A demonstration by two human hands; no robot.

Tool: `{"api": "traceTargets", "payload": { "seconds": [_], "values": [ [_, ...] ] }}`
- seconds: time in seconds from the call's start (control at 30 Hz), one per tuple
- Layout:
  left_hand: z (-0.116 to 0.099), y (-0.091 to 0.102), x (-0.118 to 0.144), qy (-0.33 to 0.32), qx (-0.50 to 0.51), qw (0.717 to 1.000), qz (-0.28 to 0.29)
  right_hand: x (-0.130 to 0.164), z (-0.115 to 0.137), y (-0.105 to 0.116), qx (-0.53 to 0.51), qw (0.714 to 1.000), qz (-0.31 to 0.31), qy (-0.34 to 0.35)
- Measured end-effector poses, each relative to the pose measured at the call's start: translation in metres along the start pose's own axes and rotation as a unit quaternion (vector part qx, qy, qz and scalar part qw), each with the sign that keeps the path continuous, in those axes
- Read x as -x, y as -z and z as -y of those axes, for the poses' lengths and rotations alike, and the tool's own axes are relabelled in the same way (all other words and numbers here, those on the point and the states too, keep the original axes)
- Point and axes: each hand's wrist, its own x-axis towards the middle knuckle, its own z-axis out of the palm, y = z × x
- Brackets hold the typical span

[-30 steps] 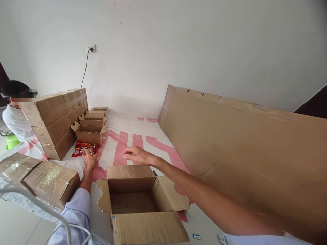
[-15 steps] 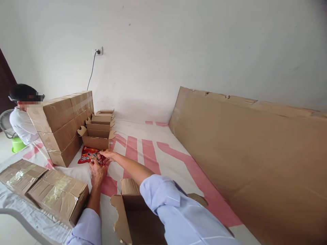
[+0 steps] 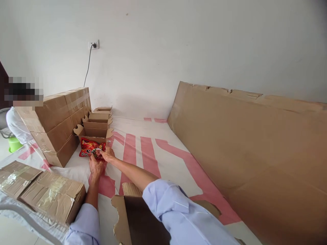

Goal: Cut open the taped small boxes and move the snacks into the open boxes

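Two hands meet over a red snack packet in the middle left of our view, and we describe the scene from left to right.

At the far left edge, another person in a white top sits beside a green tub. Next comes a stack of sealed cardboard cartons, taped along their tops. In front of it, nearer to us, two flatter taped cartons lie side by side at the lower left.

Just right of the stack stands a row of small open boxes, one behind another. The red packet lies flat on the white and pink sheet, just in front of the nearest of these boxes.

Our left hand rests on the sheet with its fingers stretched forward, the tips touching the near edge of the packet. Our right hand reaches in from the right, fingers curled and pinching the packet's near right corner. Both sleeves are pale blue.

Below our right arm, an open cardboard box sits close to us, partly hidden by the sleeve.

Along the right side, a large cardboard sheet leans against the white wall. A socket with a black cable is on the wall at upper left.
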Motion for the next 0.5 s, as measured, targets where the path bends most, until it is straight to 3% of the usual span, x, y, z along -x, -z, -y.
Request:
{"api": "traceTargets", "payload": {
  "seconds": [0.07, 0.17, 0.23, 0.27, 0.33, 0.4, 0.5],
  "values": [
    [-0.005, 0.000, -0.009, 0.004, 0.003, 1.000, 0.014, 0.008, 0.006, 0.025, 0.032, 0.999, 0.030, 0.004],
    [-0.011, 0.001, -0.017, 0.009, 0.003, 0.999, 0.031, 0.037, 0.015, 0.089, 0.057, 0.992, 0.114, 0.018],
    [-0.013, 0.002, -0.018, 0.013, 0.002, 0.999, 0.039, 0.075, 0.016, 0.141, 0.067, 0.982, 0.174, 0.042],
    [-0.015, 0.003, -0.017, 0.014, 0.003, 0.999, 0.042, 0.101, 0.015, 0.166, 0.114, 0.957, 0.257, 0.076],
    [-0.019, 0.007, -0.014, 0.015, 0.004, 0.999, 0.046, 0.159, 0.007, 0.205, 0.219, 0.916, 0.323, 0.097],
    [-0.024, 0.013, -0.010, 0.013, 0.005, 0.999, 0.046, 0.214, -0.011, 0.222, 0.309, 0.896, 0.305, 0.092],
    [-0.033, 0.024, 0.002, -0.004, 0.001, 0.999, 0.050, 0.262, -0.048, 0.217, 0.375, 0.898, 0.199, 0.116]
  ]
}}
